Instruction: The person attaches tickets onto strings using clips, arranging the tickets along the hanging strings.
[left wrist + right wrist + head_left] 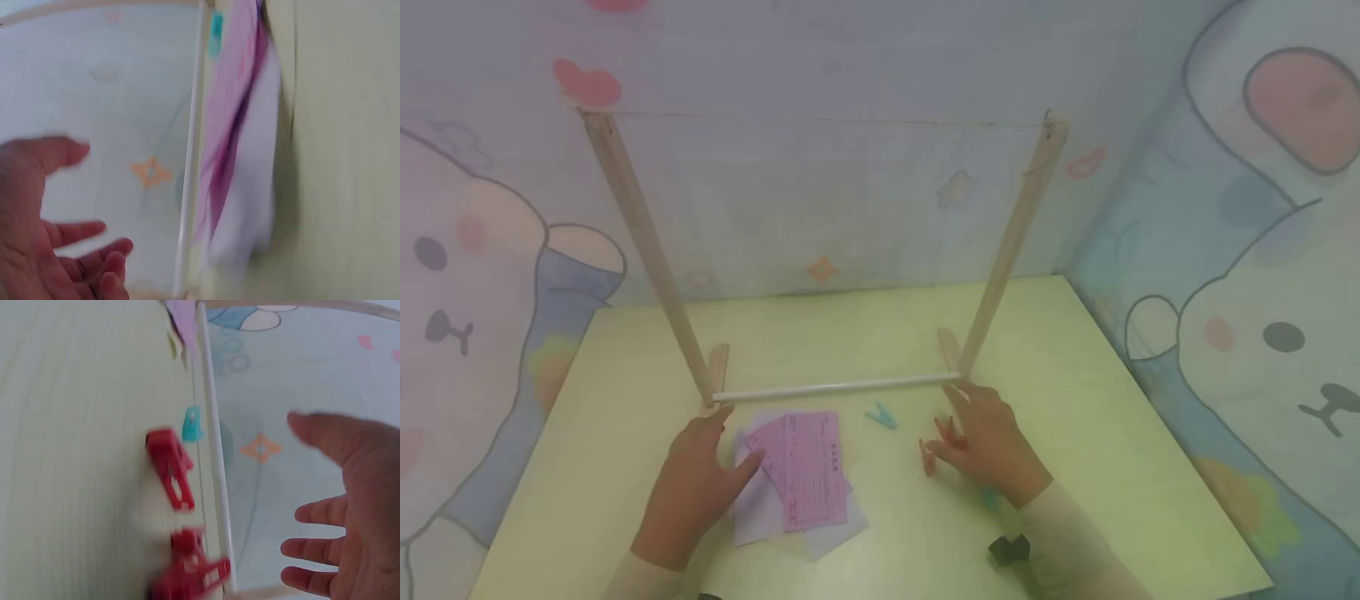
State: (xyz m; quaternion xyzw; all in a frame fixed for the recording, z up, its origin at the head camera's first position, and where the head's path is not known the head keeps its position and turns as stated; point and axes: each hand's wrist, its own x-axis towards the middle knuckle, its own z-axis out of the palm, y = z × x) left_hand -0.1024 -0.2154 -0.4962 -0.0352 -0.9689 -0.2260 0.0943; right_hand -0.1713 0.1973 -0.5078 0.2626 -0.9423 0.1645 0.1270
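Observation:
My left hand [688, 479] hovers at the left edge of a small pile of papers, thumb spread from the fingers and nothing held. Pink printed slips [815, 471] lie on top of white sheets [760, 518] in that pile. On the other side, my right hand [992, 437] is spread above red clothespins [170, 465], its palm bare in the right wrist view. In the head view one red clothespin [927, 458] shows left of the right thumb. A light blue clothespin [882, 416] lies between papers and right hand; a teal piece [989, 497] peeks out below the right hand.
Behind the hands stands a frame with two wooden posts [643, 225], a white bar [835, 387] low between them and a thin string [820, 121] across the top. It stands on a pale yellow table [1112, 467]. Cartoon-printed walls [865, 208] enclose the table.

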